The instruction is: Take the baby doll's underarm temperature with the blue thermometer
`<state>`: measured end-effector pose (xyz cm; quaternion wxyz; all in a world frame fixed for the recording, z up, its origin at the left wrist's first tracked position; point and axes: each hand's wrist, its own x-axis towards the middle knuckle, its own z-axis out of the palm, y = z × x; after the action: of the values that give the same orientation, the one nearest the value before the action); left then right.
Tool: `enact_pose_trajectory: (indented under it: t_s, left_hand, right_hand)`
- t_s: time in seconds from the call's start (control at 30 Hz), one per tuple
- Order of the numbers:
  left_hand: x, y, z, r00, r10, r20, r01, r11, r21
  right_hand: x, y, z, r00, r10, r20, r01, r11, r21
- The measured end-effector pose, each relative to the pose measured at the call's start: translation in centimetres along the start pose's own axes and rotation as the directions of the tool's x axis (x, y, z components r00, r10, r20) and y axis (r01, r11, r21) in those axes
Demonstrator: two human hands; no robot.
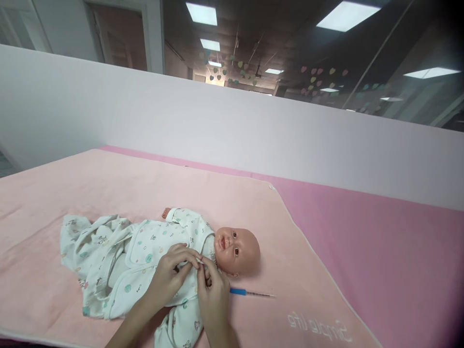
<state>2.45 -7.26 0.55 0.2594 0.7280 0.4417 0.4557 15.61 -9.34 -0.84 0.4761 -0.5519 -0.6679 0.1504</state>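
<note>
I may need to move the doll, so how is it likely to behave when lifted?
Its head looks smooth and rounded, so it may roll or feel slippery. The jacket is creased and parted at the front, so it will probably sag and flap open.

2 slim, bare forearms (135,316) taper to narrow wrists (215,320); the hands (214,291) have slender, rounded fingers (184,253)

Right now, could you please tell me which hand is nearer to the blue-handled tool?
Right. The right hand is close beside the blue-handled tool; the left hand is farther off, beyond the right.
</note>
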Motion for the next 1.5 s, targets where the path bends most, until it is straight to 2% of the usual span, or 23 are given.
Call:
enact_pose_trajectory:
  t_s: [0.17, 0.6, 0.8, 0.93, 1.13, 1.23, 1.37, 1.5]
  left_hand:
    - [0.2, 0.5, 0.0, 1.0, 0.005, 0.024, -0.004, 0.999, -0.032]
    - [-0.1, -0.1, 0.5, 0.996, 0.0, -0.091, 0.003, 1.0, 0.03]
    - [-0.1, 0.3, 0.5, 0.989, 0.125, -0.078, -0.115, 0.986, 0.117]
    - [-0.1, 0.2, 0.6, 0.983, 0.159, -0.092, -0.144, 0.978, 0.149]
    - [-0.4, -0.3, 1.1, 0.927, 0.335, -0.168, -0.294, 0.929, 0.226]
    - [-0.5, -0.6, 1.1, 0.902, 0.411, -0.13, -0.358, 0.882, 0.306]
    - [-0.5, -1.0, 0.9, 0.884, 0.466, -0.016, -0.419, 0.808, 0.414]
    - [-0.8, -1.0, 0.9, 0.88, 0.472, -0.052, -0.408, 0.807, 0.428]
  right_hand:
    - [-0.1, 0.1, 0.2, 1.0, -0.001, 0.005, 0.001, 1.0, -0.004]
    - [-0.2, 0.2, 0.2, 1.0, 0.006, 0.023, -0.005, 0.999, -0.033]
    - [-0.4, 0.6, 0.5, 1.0, 0.019, 0.017, -0.019, 1.0, -0.012]
    - [-0.5, 0.5, 0.4, 1.0, 0.02, -0.003, -0.02, 1.0, -0.015]
    - [-0.6, 0.6, 0.4, 0.999, 0.036, 0.007, -0.036, 0.999, 0.025]
    - [-0.7, 0.7, 0.4, 0.999, 0.04, 0.008, -0.041, 0.998, 0.042]
    - [-0.8, 0.6, 0.3, 0.998, 0.044, -0.039, -0.042, 0.997, 0.069]
    - [-0.8, 0.5, 0.2, 0.998, 0.037, -0.06, -0.032, 0.996, 0.086]
